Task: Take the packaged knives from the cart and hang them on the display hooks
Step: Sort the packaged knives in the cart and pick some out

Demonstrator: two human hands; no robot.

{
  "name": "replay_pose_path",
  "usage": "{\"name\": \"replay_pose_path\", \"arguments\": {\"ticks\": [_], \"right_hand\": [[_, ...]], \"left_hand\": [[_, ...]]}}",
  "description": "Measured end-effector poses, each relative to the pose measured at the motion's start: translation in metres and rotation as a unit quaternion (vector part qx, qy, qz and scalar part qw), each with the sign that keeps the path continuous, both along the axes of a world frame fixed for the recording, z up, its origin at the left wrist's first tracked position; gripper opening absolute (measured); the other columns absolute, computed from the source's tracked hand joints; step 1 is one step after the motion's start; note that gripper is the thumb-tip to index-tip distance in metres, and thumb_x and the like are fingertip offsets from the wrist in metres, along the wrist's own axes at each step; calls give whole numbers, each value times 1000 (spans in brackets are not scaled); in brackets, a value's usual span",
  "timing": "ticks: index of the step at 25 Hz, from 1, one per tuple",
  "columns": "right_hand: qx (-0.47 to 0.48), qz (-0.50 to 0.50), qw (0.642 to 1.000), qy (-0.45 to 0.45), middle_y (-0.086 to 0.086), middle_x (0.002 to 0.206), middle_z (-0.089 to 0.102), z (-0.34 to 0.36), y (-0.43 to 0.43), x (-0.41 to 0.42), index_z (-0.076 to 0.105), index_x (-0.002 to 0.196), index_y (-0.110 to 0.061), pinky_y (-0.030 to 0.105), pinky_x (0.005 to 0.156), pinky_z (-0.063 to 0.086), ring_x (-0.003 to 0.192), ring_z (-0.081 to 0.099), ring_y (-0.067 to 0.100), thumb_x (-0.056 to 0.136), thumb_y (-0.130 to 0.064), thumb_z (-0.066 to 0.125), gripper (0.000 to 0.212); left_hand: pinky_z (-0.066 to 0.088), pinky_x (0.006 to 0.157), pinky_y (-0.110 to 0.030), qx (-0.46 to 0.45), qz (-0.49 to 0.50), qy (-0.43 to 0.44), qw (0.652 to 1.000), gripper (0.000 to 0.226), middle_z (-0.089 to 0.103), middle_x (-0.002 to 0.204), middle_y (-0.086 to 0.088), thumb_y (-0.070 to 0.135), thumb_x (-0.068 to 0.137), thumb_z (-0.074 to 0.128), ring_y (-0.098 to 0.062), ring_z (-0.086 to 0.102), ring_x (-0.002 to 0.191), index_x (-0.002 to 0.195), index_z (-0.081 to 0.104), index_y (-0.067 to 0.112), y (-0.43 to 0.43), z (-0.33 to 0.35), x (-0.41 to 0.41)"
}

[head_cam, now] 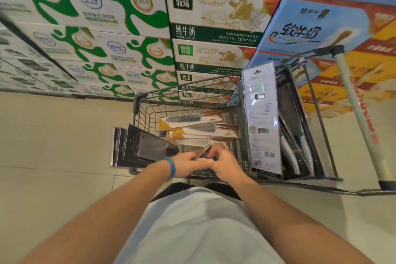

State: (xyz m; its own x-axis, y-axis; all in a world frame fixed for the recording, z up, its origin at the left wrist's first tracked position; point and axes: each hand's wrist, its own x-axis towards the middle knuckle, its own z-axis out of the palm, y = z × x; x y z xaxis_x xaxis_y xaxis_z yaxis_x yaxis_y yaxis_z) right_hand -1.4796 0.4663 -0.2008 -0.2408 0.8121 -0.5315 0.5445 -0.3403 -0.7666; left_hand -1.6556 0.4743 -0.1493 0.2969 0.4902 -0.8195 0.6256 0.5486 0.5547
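Taking step: both my hands are on one knife pack at the cart's near edge.

My left hand [188, 164] and right hand [225, 163] meet with fingers curled on a thin greyish knife pack [205, 149]; the blur hides how exactly they pinch it. It is just above the grey wire shopping cart [136, 103], where yellow-card knife packs [192, 128] lie and dark cleaver packs [141, 148] lean at the left. Next, I think, I must lift it free without snagging and turn to the display hooks, which are not in view.

Left hand [188, 165], right hand [226, 164] together, fingers curled
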Motion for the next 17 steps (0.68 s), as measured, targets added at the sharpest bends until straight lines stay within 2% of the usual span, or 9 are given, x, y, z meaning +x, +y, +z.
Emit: {"name": "replay_pose_path", "arguments": {"ticks": [1, 3, 6, 8, 10, 12, 13, 15, 17], "right_hand": [[35, -28, 999, -18, -7, 107, 57, -6, -1, 2, 53, 87, -36, 21, 71, 44, 93, 60, 14, 84, -29, 81, 29], [74, -96, 993, -6, -9, 122, 50, -12, 3, 4, 52, 103, -39, 20, 86, 45, 108, 54, 9, 83, -30, 82, 37], [-37, -193, 977, 87, -22, 126, 50, -15, 2, 6, 45, 132, -49, 32, 101, 46, 124, 51, 9, 86, -45, 79, 58], [-121, -188, 966, 127, -27, 124, 54, -22, 1, 6, 45, 133, -61, 46, 106, 50, 127, 54, 19, 90, -57, 68, 49], [-203, -204, 949, 132, -10, 142, 54, -21, 6, 5, 44, 139, -62, 46, 96, 58, 119, 59, 22, 89, -69, 58, 52], [-250, -215, 936, 121, 2, 154, 46, -18, 16, 1, 41, 148, -53, 37, 80, 62, 116, 60, 23, 90, -73, 51, 62], [-250, -208, 939, 116, 2, 157, 43, -18, 20, 0, 39, 149, -52, 40, 84, 60, 124, 56, 26, 93, -71, 47, 60], [-217, -198, 949, 111, -1, 162, 37, -17, 28, -5, 34, 152, -52, 49, 107, 48, 140, 45, 28, 102, -52, 42, 50], [-162, -141, 975, 55, 1, 163, 35, -14, 36, -5, 26, 157, -48, 43, 112, 42, 140, 45, 28, 103, -25, 48, 63]], "left_hand": [[45, 104, -36, 53, -16, 48, 997, 76, 58, 137, 1, 77, 82, 45, -25, 53, 128, 146, 42, 37, -5, -8, 10], [47, 100, -38, 100, 22, 87, 991, 84, 59, 137, -6, 81, 80, 35, -28, 58, 121, 150, 33, 36, -13, -26, 24], [50, 94, -35, 128, -32, 104, 986, 77, 58, 136, -7, 77, 87, 38, -27, 61, 115, 152, 25, 36, -13, -39, 26], [49, 93, -33, 140, -69, 100, 983, 79, 53, 144, -5, 73, 87, 47, -25, 59, 120, 154, 17, 42, -4, -43, 23], [52, 84, -28, 134, -81, 92, 983, 85, 52, 144, -3, 66, 83, 57, -22, 62, 112, 152, 10, 49, 3, -44, 21], [50, 64, -22, 129, -68, 104, 984, 93, 56, 129, 1, 53, 75, 60, -14, 63, 90, 149, 4, 55, 9, -41, 27], [46, 56, -21, 130, -57, 118, 983, 96, 55, 118, 3, 48, 71, 59, -11, 62, 82, 149, 2, 57, 12, -40, 32], [42, 51, -23, 133, -45, 140, 980, 98, 55, 106, 4, 41, 69, 57, -11, 60, 74, 149, 1, 57, 18, -40, 42], [42, 49, -24, 136, -59, 164, 975, 94, 63, 94, 3, 34, 75, 56, -16, 60, 66, 149, 4, 56, 24, -40, 47]]}}
